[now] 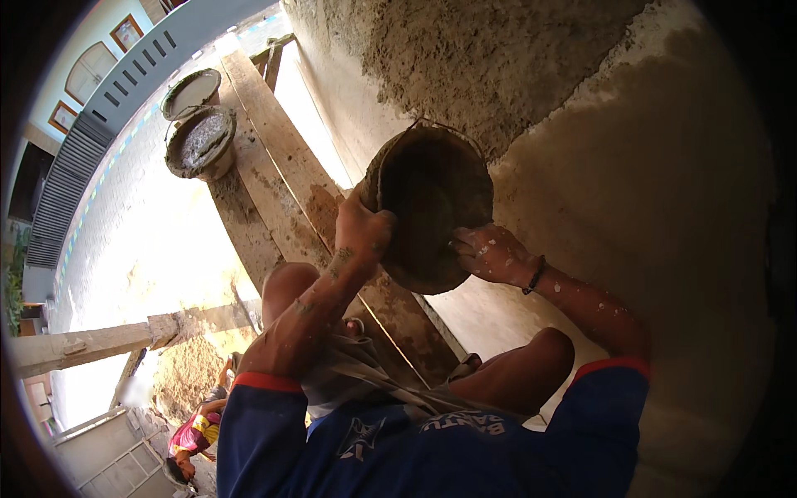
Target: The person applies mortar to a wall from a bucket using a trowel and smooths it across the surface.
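A dark, mortar-caked bucket (436, 187) is tilted with its mouth toward me, above the planks and close to the wall. My left hand (363, 224) is closed on the bucket's left rim. At the lower right of the mouth, my right hand (491, 254) has its fingers curled in over the rim. Whether those fingers grip the rim or something inside is hidden by shadow. A wire handle (452, 129) arches over the bucket's far side. Pale mortar spots both forearms, and a dark bracelet (535, 275) circles my right wrist.
Wooden planks (282, 178) form a raised platform under me. Two buckets (202, 141) (193, 93) stand at its far left. The wall (647, 166) on the right is partly rough, partly smooth. A timber rail (91, 349) crosses at left; a person (195, 432) is below.
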Motion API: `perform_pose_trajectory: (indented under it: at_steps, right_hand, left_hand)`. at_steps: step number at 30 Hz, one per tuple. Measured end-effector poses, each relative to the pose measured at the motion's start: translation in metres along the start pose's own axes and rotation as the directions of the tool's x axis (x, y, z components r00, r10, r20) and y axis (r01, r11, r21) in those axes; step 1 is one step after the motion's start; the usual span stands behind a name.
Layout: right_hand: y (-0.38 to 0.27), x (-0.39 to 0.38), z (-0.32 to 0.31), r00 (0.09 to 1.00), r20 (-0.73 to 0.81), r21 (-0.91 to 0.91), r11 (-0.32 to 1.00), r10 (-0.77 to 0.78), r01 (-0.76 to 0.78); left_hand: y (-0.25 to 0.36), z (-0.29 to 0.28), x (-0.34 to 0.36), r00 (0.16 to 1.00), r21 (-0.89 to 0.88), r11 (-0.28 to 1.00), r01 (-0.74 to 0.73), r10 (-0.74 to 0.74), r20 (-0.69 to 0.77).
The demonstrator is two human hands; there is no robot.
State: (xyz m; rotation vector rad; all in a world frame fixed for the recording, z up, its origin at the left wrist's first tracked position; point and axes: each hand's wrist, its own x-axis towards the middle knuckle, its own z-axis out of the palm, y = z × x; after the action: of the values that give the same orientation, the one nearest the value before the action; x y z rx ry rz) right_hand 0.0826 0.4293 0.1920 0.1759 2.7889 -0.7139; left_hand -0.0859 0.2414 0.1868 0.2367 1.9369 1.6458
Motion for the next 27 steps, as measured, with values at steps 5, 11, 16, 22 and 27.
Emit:
perform_pose_trajectory:
  at_steps: [5,11,16,22,27]
  right_hand:
    - [-0.004,-0.006,0.002,0.998,-0.031,0.058,0.997,0.052,-0.050]
    - [-0.006,-0.014,-0.002,0.985,-0.134,0.077,0.992,0.112,-0.103]
    - [-0.005,-0.015,-0.013,0.981,-0.134,0.010,0.991,0.137,-0.137]
    - [-0.016,-0.011,-0.060,0.958,-0.285,0.020,1.000,0.014,-0.008]
    - [-0.068,-0.016,-0.166,0.936,-0.345,-0.096,0.994,-0.076,0.046]
  left_hand:
    - [0.009,-0.005,-0.008,1.000,0.032,0.999,0.015,-0.015,-0.012]
    - [0.014,-0.010,-0.014,1.000,-0.076,0.997,0.003,-0.001,0.025]
    - [0.016,-0.008,-0.007,0.999,-0.117,0.992,0.042,-0.041,0.011]
    - [0.004,-0.022,0.005,1.000,-0.317,0.948,0.011,-0.016,-0.013]
    - [0.007,-0.032,0.003,0.993,-0.282,0.959,0.010,-0.043,-0.112]
